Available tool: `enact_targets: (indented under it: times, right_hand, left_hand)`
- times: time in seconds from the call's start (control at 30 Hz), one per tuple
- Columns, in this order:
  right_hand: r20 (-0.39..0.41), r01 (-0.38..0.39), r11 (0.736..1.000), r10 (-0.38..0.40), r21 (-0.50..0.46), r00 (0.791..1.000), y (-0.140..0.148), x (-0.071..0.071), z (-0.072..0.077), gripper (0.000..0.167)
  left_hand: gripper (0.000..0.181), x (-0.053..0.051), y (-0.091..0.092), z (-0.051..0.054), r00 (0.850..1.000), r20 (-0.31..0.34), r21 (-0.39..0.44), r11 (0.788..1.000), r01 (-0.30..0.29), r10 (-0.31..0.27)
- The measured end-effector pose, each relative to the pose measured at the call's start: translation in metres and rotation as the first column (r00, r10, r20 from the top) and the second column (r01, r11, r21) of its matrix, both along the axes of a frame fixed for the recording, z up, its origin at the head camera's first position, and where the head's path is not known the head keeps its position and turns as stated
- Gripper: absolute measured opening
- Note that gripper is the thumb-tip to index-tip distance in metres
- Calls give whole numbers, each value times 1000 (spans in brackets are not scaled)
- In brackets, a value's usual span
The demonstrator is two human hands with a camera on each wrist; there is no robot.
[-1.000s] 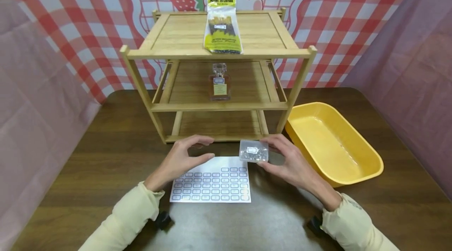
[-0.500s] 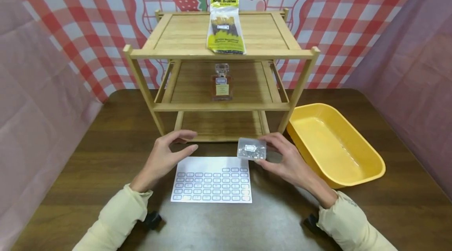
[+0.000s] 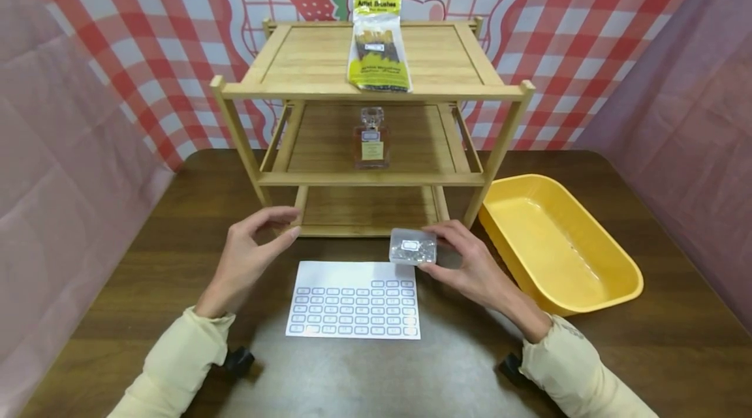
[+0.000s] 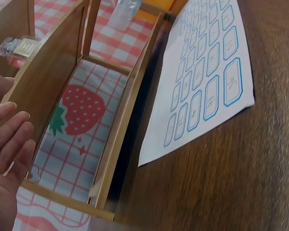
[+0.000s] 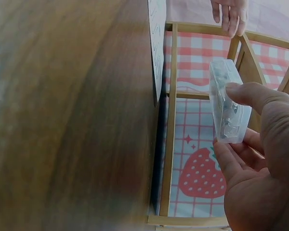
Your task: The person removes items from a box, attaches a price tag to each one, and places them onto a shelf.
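Note:
My right hand [image 3: 472, 266] pinches a small clear plastic box [image 3: 404, 253] by its right end, thumb in front and fingers behind. Small shiny bits show inside the box, and a white label with a blue border is on its face. In the right wrist view the box [image 5: 229, 103] is held between thumb and fingertips. My left hand [image 3: 247, 251] hovers left of the label sheet with relaxed fingers and nothing in its grasp. The white sheet of blue-bordered labels [image 3: 352, 313] lies on the table below both hands.
A three-tier wooden shelf [image 3: 376, 179] stands behind the hands. A yellow-labelled bag of artist brushes [image 3: 378, 68] lies on its top tier, and a perfume bottle [image 3: 372, 147] stands on the middle one. At the right sits a yellow plastic basin [image 3: 540, 235].
My left hand has moved away to the left, off the label sheet. The right hand has shifted slightly left, still holding the clear box.

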State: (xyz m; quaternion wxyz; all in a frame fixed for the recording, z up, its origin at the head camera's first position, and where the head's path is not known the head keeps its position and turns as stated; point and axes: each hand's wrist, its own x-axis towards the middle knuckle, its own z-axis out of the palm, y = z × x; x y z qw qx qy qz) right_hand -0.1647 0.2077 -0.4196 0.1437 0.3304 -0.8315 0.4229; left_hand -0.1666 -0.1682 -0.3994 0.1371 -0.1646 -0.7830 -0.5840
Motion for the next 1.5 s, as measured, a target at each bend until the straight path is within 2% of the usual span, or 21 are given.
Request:
enact_targets:
  times: [0.13, 0.27, 0.43, 0.63, 0.8, 0.97, 1.13, 1.2, 1.37, 1.5]
  right_hand:
    - [-11, 2, 1000, -2, -2, 1000, -2, -2, -2, 55]
    - [-2, 15, 1000, -15, -3, 1000, -3, -3, -2, 55]
    - [23, 20, 1000, -20, -7, 1000, -4, -4, -3, 55]
    - [35, -1, 1000, 2, -28, 999, -7, -6, -3, 55]
    - [34, -8, 999, 9, -39, 999, -9, -8, -4, 56]
    - [31, -14, 999, 16, -49, 999, -10, -10, -4, 57]
    - [29, -14, 999, 15, -43, 999, -11, -11, -3, 56]
    - [32, -11, 999, 12, -41, 999, -12, -12, -2, 56]
    - [41, -16, 999, 18, -40, 999, -13, -13, -1, 56]
    - [45, -21, 999, 23, -42, 999, -14, -15, -1, 55]
  left_hand:
    - [28, -1, -5, 1, 1000, 9, 36, 999, -16, 16]
    - [26, -2, -10, 0, 999, -12, 55, 997, -47, 47]
    - [26, -5, -17, -1, 995, -33, 142, 986, -86, 91]
    - [24, -10, -21, 1, 986, -62, 309, 942, -128, 155]
    - [23, -14, -22, 2, 979, -93, 429, 895, -123, 179]
    - [21, -18, -22, 1, 969, -148, 486, 868, -101, 196]
    - [20, -22, -21, 2, 961, -167, 556, 826, -93, 220]
    - [21, -23, -21, 2, 958, -168, 568, 817, -100, 234]
    - [23, -27, -20, 4, 953, -158, 564, 816, -127, 257]
    - [27, -30, -19, 5, 954, -153, 532, 835, -139, 256]
